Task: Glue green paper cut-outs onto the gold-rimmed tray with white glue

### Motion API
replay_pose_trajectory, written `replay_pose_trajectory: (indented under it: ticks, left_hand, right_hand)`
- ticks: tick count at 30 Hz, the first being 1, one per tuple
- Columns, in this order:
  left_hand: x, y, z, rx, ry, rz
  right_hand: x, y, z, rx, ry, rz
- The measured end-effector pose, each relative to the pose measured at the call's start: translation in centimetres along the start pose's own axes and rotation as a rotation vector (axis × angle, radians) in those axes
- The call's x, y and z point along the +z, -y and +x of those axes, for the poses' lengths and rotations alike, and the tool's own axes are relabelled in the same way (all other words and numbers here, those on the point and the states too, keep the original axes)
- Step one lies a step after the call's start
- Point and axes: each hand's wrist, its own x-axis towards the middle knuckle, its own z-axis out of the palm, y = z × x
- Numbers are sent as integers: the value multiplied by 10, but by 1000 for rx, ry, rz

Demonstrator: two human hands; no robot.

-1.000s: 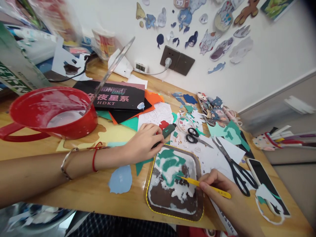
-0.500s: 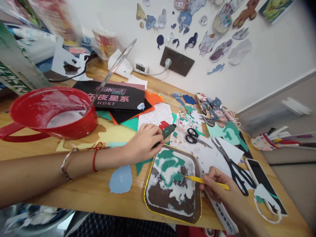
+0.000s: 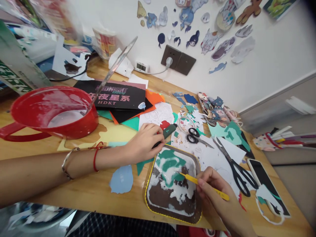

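My right hand (image 3: 213, 187) is closed in a pinch on a slim yellow tool (image 3: 191, 178) with a fine pale tip. That tip touches the wet white layer over the green shape (image 3: 170, 161) in a brown square tray (image 3: 170, 201) with a yellow rim. White liquid is spread unevenly across the tray's bottom. At the tray's upper left corner, my left hand (image 3: 148, 140) has its fingers curled round the end of a dark green tube-like object (image 3: 169, 131) with a black tip; the rest of that object is hidden under the hand.
A red handled jug (image 3: 81, 126) with white liquid and a long clear stick (image 3: 113, 70) stands left. Small scissors (image 3: 197, 137), large black scissors (image 3: 238, 172) and a phone (image 3: 261, 174) lie right. Paper scraps, a blue cutout (image 3: 121, 179) and black packets (image 3: 120, 93) cover the desk.
My right hand has shifted slightly left, and the yellow tool's tip has moved left and up over the green shape. My left hand has stayed in place.
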Motion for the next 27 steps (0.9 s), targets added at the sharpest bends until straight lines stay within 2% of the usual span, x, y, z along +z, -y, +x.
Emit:
replay_pose_trajectory:
  ticks: [5,12,21,27]
  left_hand:
    - [0,0,-1,-2,-1,-2]
    - [0,0,-2,-5,-4,-8]
    - [0,0,-1,-4,-2,-9]
    - [-1,1,-2,-2,-9,-14]
  right_hand:
    - [-2,0,1,-13,13,-11]
    - [-7,7,2,77,41,36]
    - [-32,9,3,76,57,-164]
    - [-32,2,4,134,150,-73]
